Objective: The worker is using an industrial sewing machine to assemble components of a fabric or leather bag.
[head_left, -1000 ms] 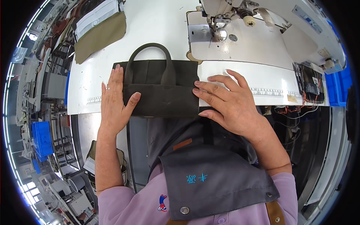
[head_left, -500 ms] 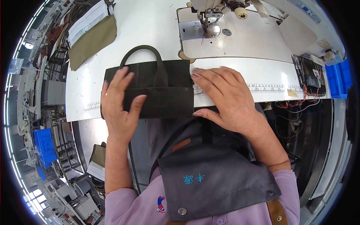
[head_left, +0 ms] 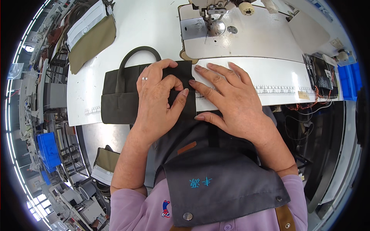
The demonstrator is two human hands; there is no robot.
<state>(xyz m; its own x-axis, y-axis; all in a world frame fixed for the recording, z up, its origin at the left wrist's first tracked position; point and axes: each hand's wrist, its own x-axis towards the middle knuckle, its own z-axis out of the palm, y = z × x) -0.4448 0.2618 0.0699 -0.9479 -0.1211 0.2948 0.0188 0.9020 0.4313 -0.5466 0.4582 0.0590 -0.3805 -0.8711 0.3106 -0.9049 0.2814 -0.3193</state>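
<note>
A dark olive fabric bag piece (head_left: 119, 109) lies flat at the front edge of the white table, an arched handle (head_left: 143, 49) standing out at its far side. My left hand (head_left: 154, 98) is over its right half, thumb and index fingertips brought together at the seam line across the bag; the cloth between them is barely visible. It hides the handle's right end. My right hand (head_left: 233, 96) lies with spread fingers beside the bag, its fingertips and thumb at the bag's right edge.
A sewing machine (head_left: 214, 23) stands at the far right of the table (head_left: 154, 23). Olive and white fabric pieces (head_left: 94, 40) lie at the far left, with more pieces (head_left: 106, 161) lower left. A printed ruler strip (head_left: 277, 91) runs along the front. A blue bin (head_left: 348, 81) is at right.
My left hand has moved right across the bag, and its thumb and index finger have come together. The bag has shifted slightly left in view. My right hand keeps beside its right edge.
</note>
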